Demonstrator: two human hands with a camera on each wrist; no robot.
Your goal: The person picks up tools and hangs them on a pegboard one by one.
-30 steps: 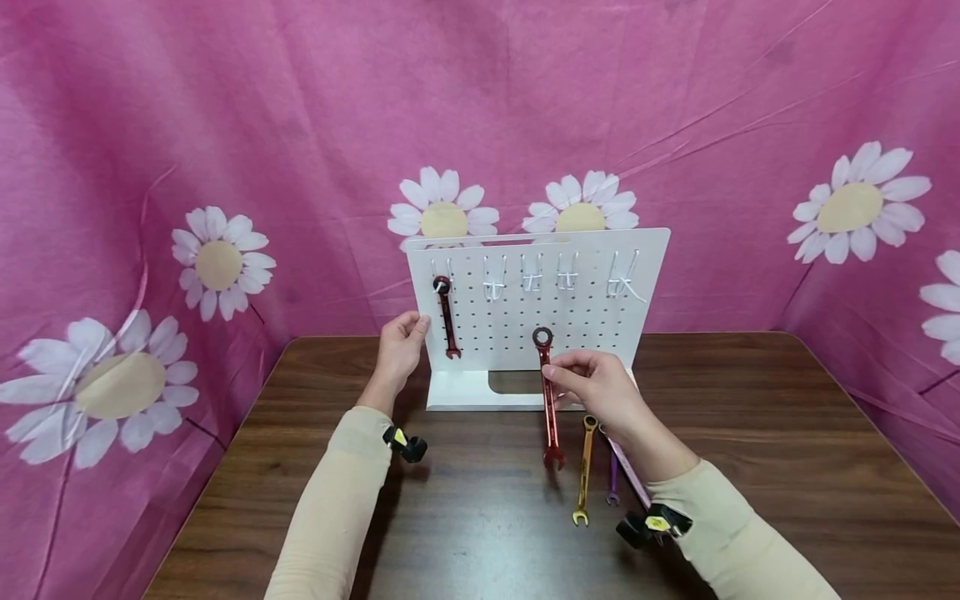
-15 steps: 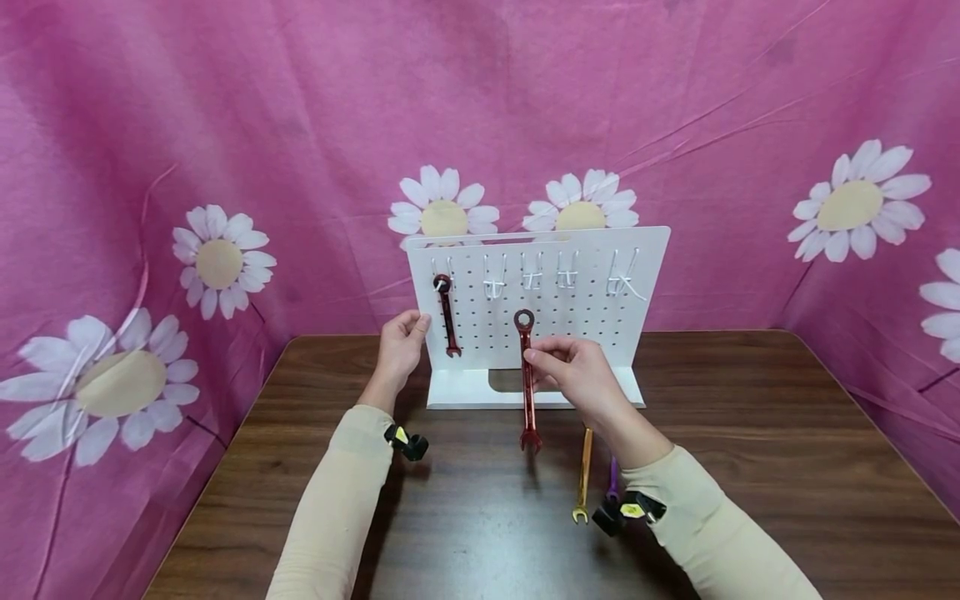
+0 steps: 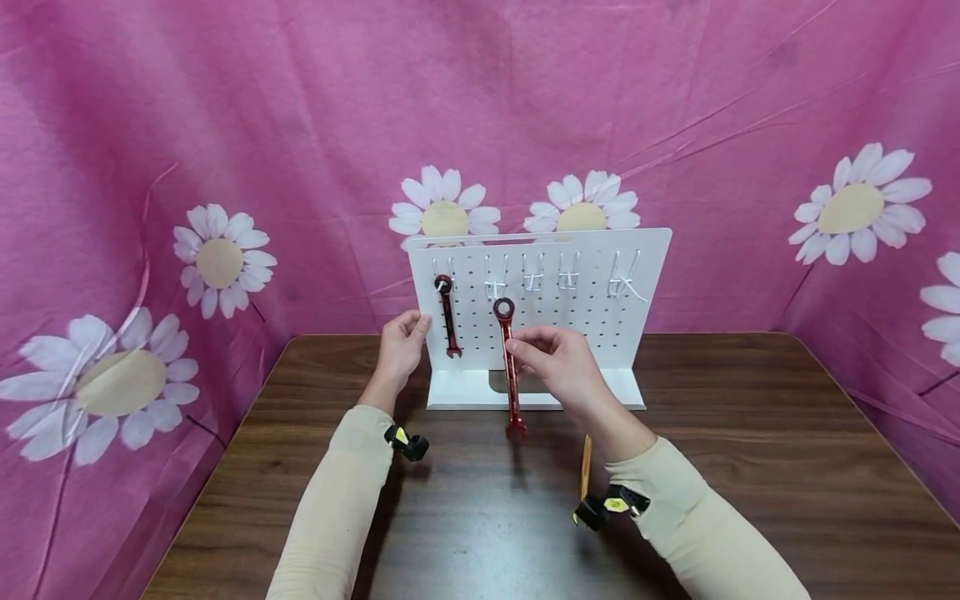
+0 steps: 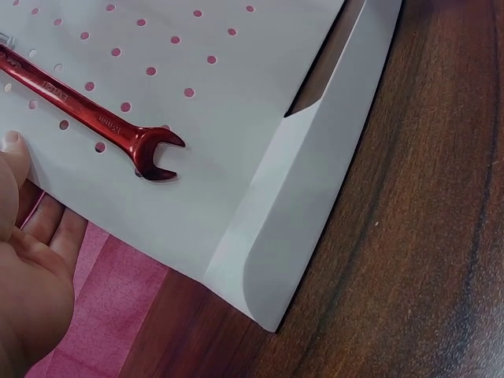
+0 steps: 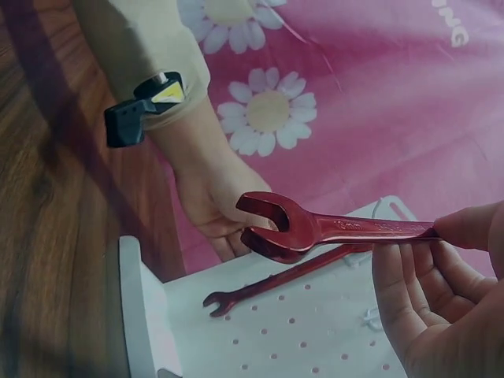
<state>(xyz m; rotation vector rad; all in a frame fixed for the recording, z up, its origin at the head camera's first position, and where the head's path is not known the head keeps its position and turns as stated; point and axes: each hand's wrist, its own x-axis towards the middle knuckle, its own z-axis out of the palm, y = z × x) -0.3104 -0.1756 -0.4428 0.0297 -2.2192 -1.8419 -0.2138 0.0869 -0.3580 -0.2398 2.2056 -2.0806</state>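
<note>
A white pegboard (image 3: 592, 321) stands on the table. My left hand (image 3: 400, 346) grips its left edge, thumb on the front and fingers behind, as the left wrist view shows. My right hand (image 3: 561, 367) pinches a red combination wrench (image 3: 511, 379) between thumb and fingers around mid-shank. Its ring end points up, close below the second hook (image 3: 495, 287) from the left; its open end (image 5: 279, 228) hangs down. Another red wrench (image 3: 449, 321) hangs by its ring from the leftmost hook, its open jaw low on the board in the left wrist view.
Several white wire hooks (image 3: 567, 279) line the board's upper part, to the right. A yellow wrench (image 3: 586, 467) lies on the wooden table (image 3: 750, 417), partly hidden by the right wrist and its camera (image 3: 592, 512). Pink flowered cloth (image 3: 480, 108) surrounds the table.
My right hand has moved left and up with the red wrench, from the board's lower right toward the second hook. The right forearm now covers the purple and pinkish wrenches. My left hand stays put.
</note>
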